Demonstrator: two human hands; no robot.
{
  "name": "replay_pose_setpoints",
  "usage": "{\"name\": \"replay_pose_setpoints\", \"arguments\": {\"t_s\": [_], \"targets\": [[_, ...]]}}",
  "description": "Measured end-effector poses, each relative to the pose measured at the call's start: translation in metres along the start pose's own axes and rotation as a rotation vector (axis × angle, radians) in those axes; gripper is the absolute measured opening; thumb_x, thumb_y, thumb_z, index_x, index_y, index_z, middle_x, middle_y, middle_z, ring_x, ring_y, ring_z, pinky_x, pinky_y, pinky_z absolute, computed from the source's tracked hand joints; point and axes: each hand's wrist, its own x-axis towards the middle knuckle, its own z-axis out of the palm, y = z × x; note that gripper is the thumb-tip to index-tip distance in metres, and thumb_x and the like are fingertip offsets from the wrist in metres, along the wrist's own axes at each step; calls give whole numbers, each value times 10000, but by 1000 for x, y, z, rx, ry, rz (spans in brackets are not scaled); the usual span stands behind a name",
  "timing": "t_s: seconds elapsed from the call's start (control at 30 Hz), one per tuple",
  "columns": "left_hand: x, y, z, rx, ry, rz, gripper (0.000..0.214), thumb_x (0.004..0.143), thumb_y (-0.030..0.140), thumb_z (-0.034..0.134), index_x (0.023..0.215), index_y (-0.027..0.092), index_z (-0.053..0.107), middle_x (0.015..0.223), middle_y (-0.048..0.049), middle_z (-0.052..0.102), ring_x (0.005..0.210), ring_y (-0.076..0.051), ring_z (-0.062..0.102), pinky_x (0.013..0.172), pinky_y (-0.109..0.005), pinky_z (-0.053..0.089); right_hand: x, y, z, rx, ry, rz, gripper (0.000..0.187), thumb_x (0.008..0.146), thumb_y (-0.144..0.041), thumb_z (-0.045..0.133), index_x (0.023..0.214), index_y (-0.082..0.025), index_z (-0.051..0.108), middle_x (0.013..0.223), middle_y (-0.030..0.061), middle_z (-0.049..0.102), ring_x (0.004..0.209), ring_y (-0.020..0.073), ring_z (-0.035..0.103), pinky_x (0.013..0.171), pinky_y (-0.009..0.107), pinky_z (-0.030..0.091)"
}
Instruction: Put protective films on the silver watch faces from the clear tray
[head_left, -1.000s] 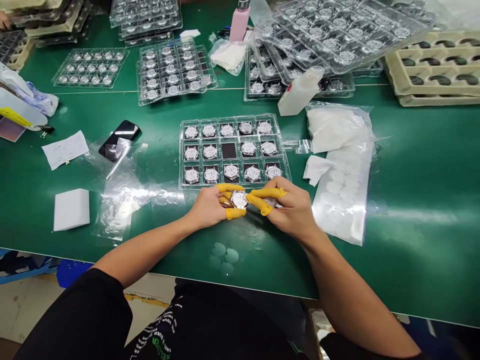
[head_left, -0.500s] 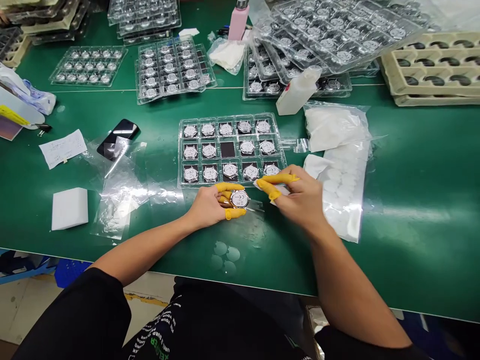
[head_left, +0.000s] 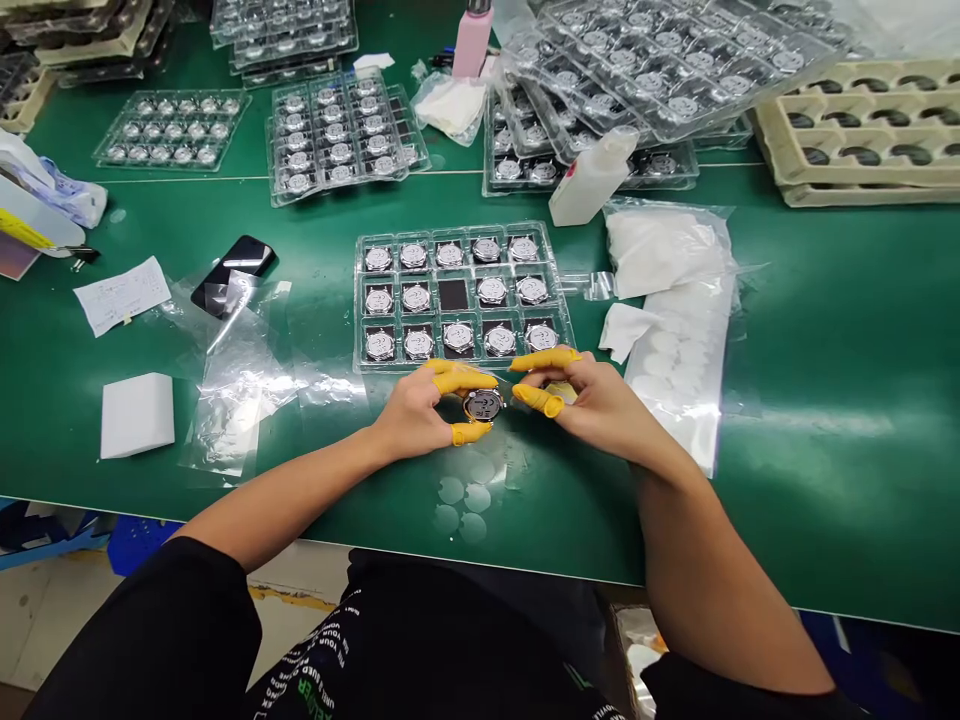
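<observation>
Moved the right hand [head_left: 589,402] leftward since the earlier frame, with fingertips apart. Holding a round, silver metal watch case [head_left: 484,405] just below frame centre, clamped in the left hand [head_left: 420,408]; best steadied by its rim.

a phone [head_left: 244,262] lies near a paper slip [head_left: 122,296].

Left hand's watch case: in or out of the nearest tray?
Out: the left hand grips the watch case just in front of the tray.
</observation>
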Motion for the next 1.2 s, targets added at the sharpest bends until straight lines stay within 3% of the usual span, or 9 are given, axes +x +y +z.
{"name": "replay_pose_setpoints", "arguments": {"t_s": [0.1, 0.27, 0.4, 0.5, 0.73, 1.0, 1.2], "targets": [[3, 2, -4, -53, -15, -94, 437, 685, 255, 849, 1112, 208, 767, 1101, -85, 785, 1076, -240, 726, 914, -386, 624, -1, 3, -2, -18, 22, -75, 336, 886, -530, 643, 748, -235, 726, 956, 93, 766, 940, 286, 690, 942, 515, 465], [4, 2, -5, -220, -134, -310, 502, 706, 297, 852, 1189, 205, 748, 1061, -66, 796, 879, -186, 749, 885, -347, 633, -2, 5, -1, -79, 75, -215, 299, 916, -503, 642, 783, -252, 734, 979, 73, 787, 888, 260, 701, 842, 467, 476], [3, 3, -3, -294, -142, -355, 526, 687, 289, 852, 1189, 176, 741, 1000, -54, 800, 845, -174, 755, 896, -335, 645, -3, 6, -3, -128, 37, -287, 182, 912, -415, 668, 979, -264, 743, 849, 38, 774, 800, 229, 696, 843, 458, 432], [3, 4, -2, -293, -151, -360, 524, 690, 288, 846, 1188, 165, 739, 972, -49, 800, 850, -176, 760, 907, -338, 649, -3, 8, -3, -150, 10, -323, 163, 913, -367, 671, 1023, -269, 741, 789, 20, 746, 762, 212, 682, 844, 445, 409], [2, 2, -3, -252, -160, -283, 502, 717, 283, 823, 1196, 160, 737, 1035, -56, 802, 853, -166, 761, 901, -324, 652, -2, 2, -4, -95, -65, -275, 246, 911, -453, 687, 1053, -259, 739, 827, 20, 768, 788, 217, 701, 883, 440, 458], [4, 7, -7, -148, -194, -224, 455, 718, 255, 799, 1165, 183, 752, 1036, -50, 810, 844, -170, 755, 855, -303, 640, -1, -5, -2, 50, -133, -141, 346, 888, -515, 686, 1059, -217, 726, 787, 44, 759, 677, 188, 682, 639, 337, 540], [5, 4, -5, -278, -194, -375, 537, 672, 283, 842, 1190, 185, 742, 998, -51, 803, 860, -189, 755, 863, -337, 638, -2, -6, -2, 52, -118, -122, 273, 883, -478, 693, 939, -215, 734, 764, 54, 764, 692, 203, 711, 604, 319, 544]]}}
